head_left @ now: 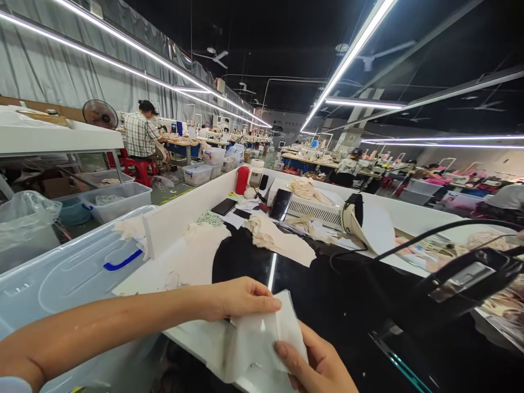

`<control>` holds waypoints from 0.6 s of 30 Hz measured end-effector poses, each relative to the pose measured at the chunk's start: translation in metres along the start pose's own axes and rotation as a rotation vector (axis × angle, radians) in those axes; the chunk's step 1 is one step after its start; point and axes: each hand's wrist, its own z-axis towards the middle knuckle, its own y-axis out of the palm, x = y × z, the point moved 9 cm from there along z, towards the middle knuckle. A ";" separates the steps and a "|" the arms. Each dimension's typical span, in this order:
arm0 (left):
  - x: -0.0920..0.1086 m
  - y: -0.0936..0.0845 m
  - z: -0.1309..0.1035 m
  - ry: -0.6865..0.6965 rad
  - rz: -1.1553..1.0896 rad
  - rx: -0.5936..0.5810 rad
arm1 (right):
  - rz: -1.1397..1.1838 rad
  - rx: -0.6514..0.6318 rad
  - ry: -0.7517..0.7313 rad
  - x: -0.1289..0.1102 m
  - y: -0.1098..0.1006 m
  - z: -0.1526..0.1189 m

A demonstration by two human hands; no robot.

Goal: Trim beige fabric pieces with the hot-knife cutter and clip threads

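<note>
A white, semi-translucent sheet is held near the front edge of the black tabletop. My left hand pinches its top edge between thumb and fingers. On the right side, my right hand grips the same sheet, thumb in front and fingers behind. The sheet looks folded or layered between my two hands, and its lower part hangs over the table edge. Beyond my hands lies a pile of beige fabric pieces, with more beige fabric to the left.
A black machine with a cable stands at the right. Toward the back are a phone, a red container and a white visor. A blue plastic lid lies left. A seated person works farther off.
</note>
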 end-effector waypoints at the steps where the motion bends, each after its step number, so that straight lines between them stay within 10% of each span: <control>1: 0.002 -0.001 0.001 0.019 0.007 0.011 | -0.003 -0.009 0.009 0.002 0.001 0.001; 10: 0.024 -0.008 0.001 0.227 0.240 0.113 | -0.014 -0.139 0.099 0.031 0.009 0.012; 18: 0.023 -0.020 0.000 0.226 0.383 0.235 | 0.012 -0.208 0.102 0.006 0.016 0.009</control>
